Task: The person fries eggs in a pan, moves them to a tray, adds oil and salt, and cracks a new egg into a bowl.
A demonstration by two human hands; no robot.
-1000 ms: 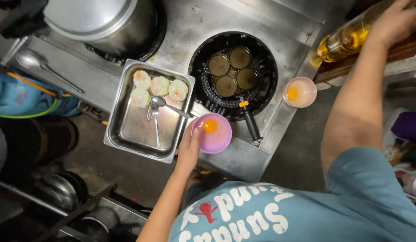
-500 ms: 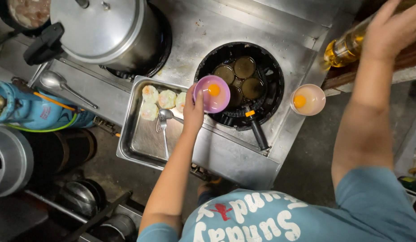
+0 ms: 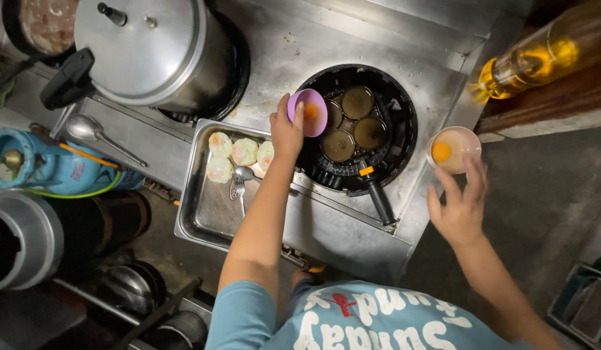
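Note:
My left hand (image 3: 284, 133) grips a small purple bowl (image 3: 307, 111) with an egg yolk in it and tilts it over the left side of a black pan (image 3: 397, 139) with round wells. My right hand (image 3: 459, 204) is spread open just below a pink bowl (image 3: 465, 139) that holds a raw egg on the stove's right edge; its fingertips reach the bowl's rim. A steel tray (image 3: 206, 214) left of the pan holds several cooked egg rounds (image 3: 242, 152) and a spoon (image 3: 239, 181).
A large lidded metal pot (image 3: 151, 52) stands at the back left, with a ladle (image 3: 96, 133) in front of it. A bottle of yellow oil (image 3: 540, 58) lies on the wooden shelf to the right. A blue gas cylinder (image 3: 41, 165) sits at the lower left.
My left hand lifted the purple bowl from the stove's front edge up over the pan and tipped it. My right hand left the oil bottle and came down to the pink bowl.

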